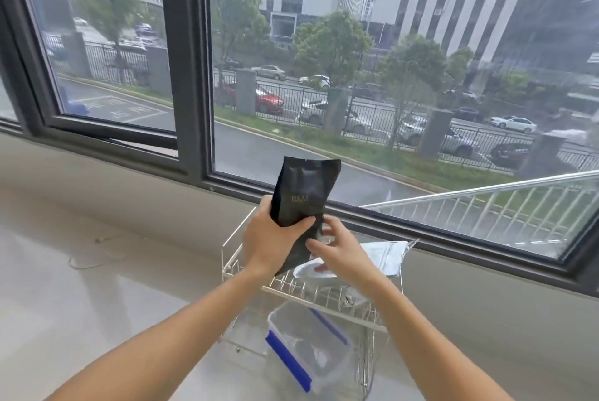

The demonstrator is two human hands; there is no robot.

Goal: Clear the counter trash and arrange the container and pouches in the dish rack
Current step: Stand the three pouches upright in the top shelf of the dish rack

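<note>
Centrally, left hand [265, 238] grips black pouch [303, 196] upright above dish rack [233, 238]; right hand [337, 250] apparently pinches its lower edge.

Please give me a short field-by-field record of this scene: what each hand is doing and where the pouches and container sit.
left hand: grips the black pouch at its lower half, held upright above the rack
right hand: fingertips pinch the black pouch's lower edge
silver pouch: lying on the upper tier
dish rack: white wire, on the counter by the window
container: clear with blue clips, on the lower tier
</note>
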